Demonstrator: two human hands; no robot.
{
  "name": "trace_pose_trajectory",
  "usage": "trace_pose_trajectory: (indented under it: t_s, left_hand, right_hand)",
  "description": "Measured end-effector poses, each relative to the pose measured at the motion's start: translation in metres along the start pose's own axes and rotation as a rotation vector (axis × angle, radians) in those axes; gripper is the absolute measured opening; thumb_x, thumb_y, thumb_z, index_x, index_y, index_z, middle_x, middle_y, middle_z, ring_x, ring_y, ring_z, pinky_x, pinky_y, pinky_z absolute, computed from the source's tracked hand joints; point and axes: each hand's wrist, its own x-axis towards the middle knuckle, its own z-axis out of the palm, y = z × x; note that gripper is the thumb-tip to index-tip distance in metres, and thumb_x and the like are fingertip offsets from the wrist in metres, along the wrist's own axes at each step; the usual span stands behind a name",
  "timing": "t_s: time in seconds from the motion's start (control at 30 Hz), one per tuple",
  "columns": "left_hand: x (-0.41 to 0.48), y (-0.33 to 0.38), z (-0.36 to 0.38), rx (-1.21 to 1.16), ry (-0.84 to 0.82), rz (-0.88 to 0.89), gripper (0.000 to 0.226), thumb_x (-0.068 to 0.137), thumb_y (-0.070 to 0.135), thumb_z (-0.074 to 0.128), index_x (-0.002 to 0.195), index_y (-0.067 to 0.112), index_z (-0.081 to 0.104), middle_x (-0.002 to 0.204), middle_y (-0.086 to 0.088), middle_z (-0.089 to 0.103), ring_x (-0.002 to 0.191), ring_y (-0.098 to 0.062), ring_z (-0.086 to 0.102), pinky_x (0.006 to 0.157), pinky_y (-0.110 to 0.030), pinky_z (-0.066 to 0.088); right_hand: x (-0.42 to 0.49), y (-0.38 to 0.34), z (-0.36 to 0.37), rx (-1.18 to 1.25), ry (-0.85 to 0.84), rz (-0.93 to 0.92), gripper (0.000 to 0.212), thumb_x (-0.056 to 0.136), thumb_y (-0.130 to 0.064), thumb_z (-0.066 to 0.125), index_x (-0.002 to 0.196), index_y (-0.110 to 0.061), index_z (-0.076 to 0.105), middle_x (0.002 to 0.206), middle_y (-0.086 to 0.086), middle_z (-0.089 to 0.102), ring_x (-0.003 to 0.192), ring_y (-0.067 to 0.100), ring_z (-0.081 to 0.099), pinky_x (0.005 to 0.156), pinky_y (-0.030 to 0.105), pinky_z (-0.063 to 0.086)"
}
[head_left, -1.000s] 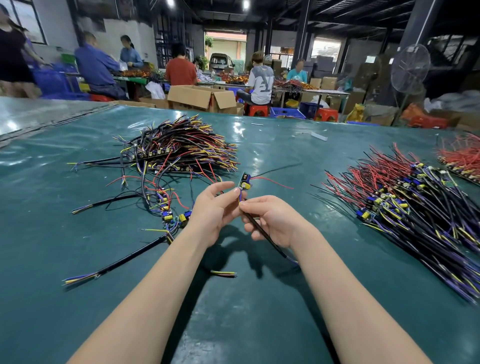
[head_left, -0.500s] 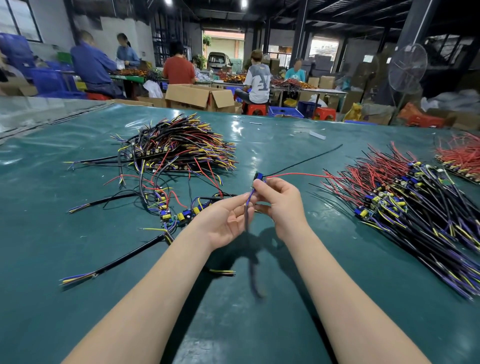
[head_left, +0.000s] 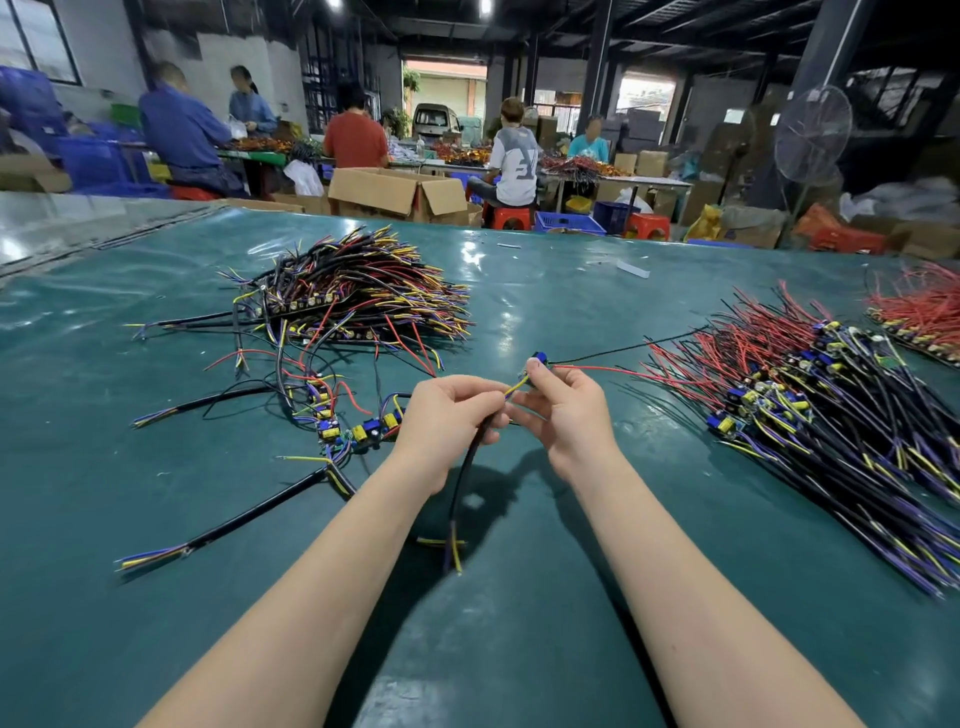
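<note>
Two bare forearms, long and slender — the left hand and right hand equally bare, slim and smooth.

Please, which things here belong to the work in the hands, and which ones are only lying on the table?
In hand: left hand gripping the black cable; right hand pinching the small blue module, with its red wire.
Lying about: left wire pile; right wire pile; loose assemblies; green table.
</note>
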Motion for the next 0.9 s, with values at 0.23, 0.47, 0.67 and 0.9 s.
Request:
trace_pose_trajectory:
  t_s: [0.23,0.47,0.67,0.9]
  left_hand:
    - [0.001,-0.001,-0.003,0.012,0.031,-0.029,0.026,0.085,0.01,0.064,0.06,0.011,0.059,0.046,0.006,0.054,0.036,-0.001,0.041,0.034,-0.012,0.029]
    - [0.002,0.0,-0.003,0.123,0.115,0.036,0.032,0.09,0.012,0.056,0.061,0.014,0.041,0.053,0.001,0.037,0.035,-0.003,0.03,0.033,-0.013,0.023]
    - [0.002,0.005,-0.008,0.065,-0.002,-0.124,0.029,0.092,0.014,0.052,0.063,0.015,0.049,0.045,0.007,0.028,0.029,-0.002,0.021,0.031,-0.01,0.016]
    - [0.001,0.006,-0.01,0.045,-0.055,-0.119,0.019,0.091,0.007,0.055,0.074,0.012,0.061,0.039,0.011,0.047,0.033,0.0,0.044,0.034,-0.011,0.037]
  right_hand:
    - [-0.001,0.002,0.006,0.041,-0.036,0.009,0.02,0.091,-0.007,0.054,0.073,-0.011,0.045,0.048,-0.004,0.049,0.044,0.012,0.053,0.048,0.026,0.052]
    - [-0.005,0.001,0.009,0.113,-0.083,0.087,0.016,0.091,-0.007,0.053,0.077,-0.013,0.048,0.065,0.005,0.055,0.049,0.014,0.058,0.052,0.024,0.056]
    - [-0.008,-0.001,0.012,0.055,-0.074,0.098,0.018,0.092,-0.011,0.053,0.076,-0.014,0.045,0.049,-0.004,0.062,0.045,0.006,0.06,0.045,0.017,0.049]
    - [-0.009,0.0,0.01,-0.007,-0.013,0.1,0.021,0.09,-0.013,0.057,0.072,-0.016,0.046,0.047,-0.008,0.061,0.045,0.002,0.061,0.04,0.011,0.04]
